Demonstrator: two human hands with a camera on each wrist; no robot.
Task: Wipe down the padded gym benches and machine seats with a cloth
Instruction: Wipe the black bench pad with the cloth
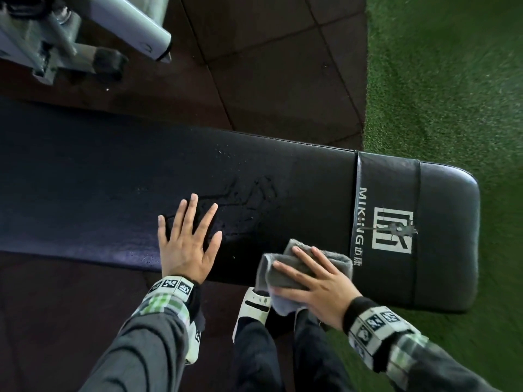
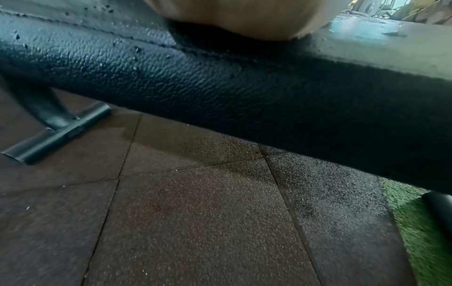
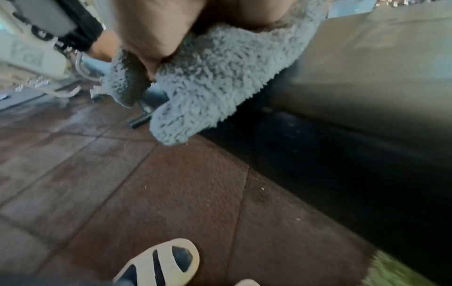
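A long black padded bench (image 1: 283, 171) crosses the head view, with wet streaks (image 1: 249, 199) near its middle and a white-lettered band (image 1: 387, 222) toward its right end. My left hand (image 1: 186, 244) lies flat on the pad with fingers spread; the left wrist view shows only its heel (image 2: 232, 17) on the bench edge (image 2: 220, 87). My right hand (image 1: 317, 281) presses a folded grey fluffy cloth (image 1: 336, 258) onto the near edge with straight, spread fingers. Part of the cloth (image 3: 220, 77) hangs over the bench side (image 3: 367, 77), and my thumb sits in its fold.
A pale grey machine frame (image 1: 56, 38) stands at the far left. Dark rubber floor tiles (image 1: 268, 66) lie under and behind the bench, green turf (image 1: 452, 80) to the right. My white shoe (image 1: 254, 306) is by the bench; a black T-shaped bench foot (image 2: 61, 127) rests on the tiles.
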